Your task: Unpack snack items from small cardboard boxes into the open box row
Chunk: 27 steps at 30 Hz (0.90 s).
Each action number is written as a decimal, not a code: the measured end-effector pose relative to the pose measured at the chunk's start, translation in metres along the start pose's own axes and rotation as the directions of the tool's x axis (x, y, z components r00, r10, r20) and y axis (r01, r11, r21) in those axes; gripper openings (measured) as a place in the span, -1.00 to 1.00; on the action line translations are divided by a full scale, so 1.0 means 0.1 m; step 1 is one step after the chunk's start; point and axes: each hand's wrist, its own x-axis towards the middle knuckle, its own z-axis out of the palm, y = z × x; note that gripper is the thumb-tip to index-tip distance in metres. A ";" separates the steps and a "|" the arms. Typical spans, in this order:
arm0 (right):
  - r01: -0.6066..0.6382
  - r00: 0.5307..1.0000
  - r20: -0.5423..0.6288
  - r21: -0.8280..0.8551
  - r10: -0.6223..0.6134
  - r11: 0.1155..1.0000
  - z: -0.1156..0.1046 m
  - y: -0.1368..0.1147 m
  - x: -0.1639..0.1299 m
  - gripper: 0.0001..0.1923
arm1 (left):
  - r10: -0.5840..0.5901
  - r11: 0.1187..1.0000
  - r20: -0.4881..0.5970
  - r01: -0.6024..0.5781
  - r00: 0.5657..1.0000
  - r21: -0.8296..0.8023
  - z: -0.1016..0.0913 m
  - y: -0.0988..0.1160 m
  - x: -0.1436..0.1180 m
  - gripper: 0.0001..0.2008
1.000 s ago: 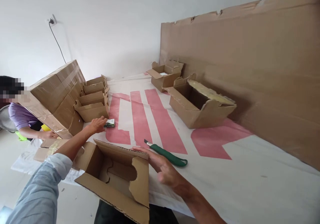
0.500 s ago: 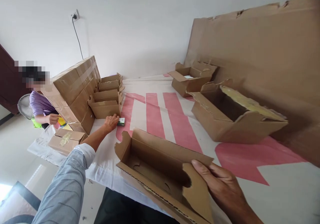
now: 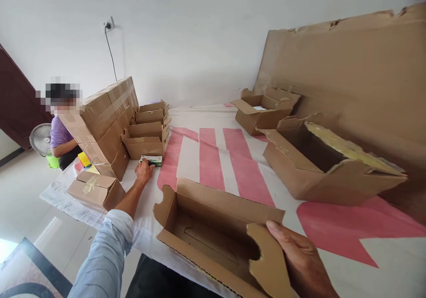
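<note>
My right hand (image 3: pixel 301 256) grips the right end of an open cardboard box (image 3: pixel 213 196), thumb on top of its cut-out end flap. The box is tilted toward me at the table's near edge, and no contents show in it. Farther left, my left hand (image 3: pixel 144 172) is closed on a small green-and-white box (image 3: pixel 155 160), which is low at the table, just in front of the nearest open carton (image 3: pixel 144 148) in a row. Part of the small box is hidden by my fingers.
Taped cartons (image 3: pixel 104 127) are stacked at the left, with a smaller taped carton (image 3: pixel 96 189) in front. Two open cartons (image 3: pixel 306 160) (image 3: pixel 262 111) stand right, before a large cardboard sheet (image 3: pixel 346 62). Beyond the stack a co-worker (image 3: pixel 61 136) sits near a fan (image 3: pixel 40 140).
My left hand has drawn back slightly, and more of the small green-and-white box shows at its fingers. The view has shifted a little. The co-worker's hand has dropped out of sight.
</note>
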 end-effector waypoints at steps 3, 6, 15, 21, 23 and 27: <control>-0.007 1.000 -0.015 0.030 0.007 1.000 0.03 -0.01 0.01 -0.46 | -0.042 0.996 -0.001 0.042 0.999 -0.074 0.05 0.01 0.09 -0.74; -0.017 1.000 -0.020 0.065 0.019 0.998 0.10 -0.03 0.01 -0.47 | -0.046 0.991 -0.005 0.045 0.999 -0.126 0.06 0.03 0.19 -0.79; -0.028 0.999 0.019 0.112 0.026 0.993 0.18 -0.05 0.10 -0.40 | -0.008 0.984 -0.038 0.001 0.999 -0.179 0.12 0.01 0.40 -0.81; -0.045 0.999 0.025 0.128 0.042 0.991 0.19 -0.05 0.10 -0.37 | -0.005 0.986 -0.045 -0.002 0.999 -0.168 0.16 0.05 0.65 -0.84; -0.030 1.000 0.008 0.138 0.029 0.990 0.19 -0.05 0.10 -0.36 | -0.004 0.987 -0.040 -0.002 0.999 -0.162 0.17 0.08 0.74 -0.83; 0.001 1.000 -0.015 0.123 0.001 0.992 0.18 -0.04 0.10 -0.35 | 0.000 0.988 -0.033 -0.005 0.999 -0.152 0.18 0.12 0.85 -0.80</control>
